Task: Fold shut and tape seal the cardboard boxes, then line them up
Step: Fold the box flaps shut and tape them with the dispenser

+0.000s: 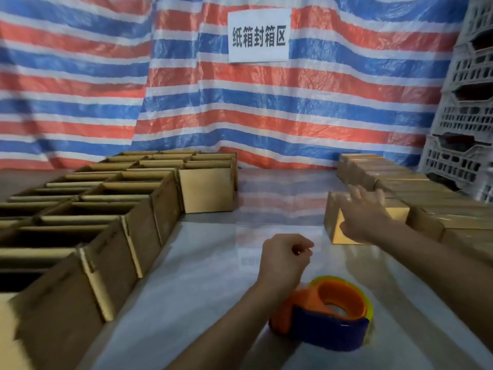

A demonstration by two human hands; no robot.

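On the glossy grey table (213, 263), many open brown cardboard boxes (106, 209) wait at the left, sealed ones (426, 204) line up at the right; the spread right hand (365, 213) is at the nearest, the left hand (285, 259) is curled, empty.

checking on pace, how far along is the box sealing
Done: a row of sealed boxes on the right. In hand: the right hand touches one closed box beside that row; the dispenser lies unused. Left: many open boxes on the left.
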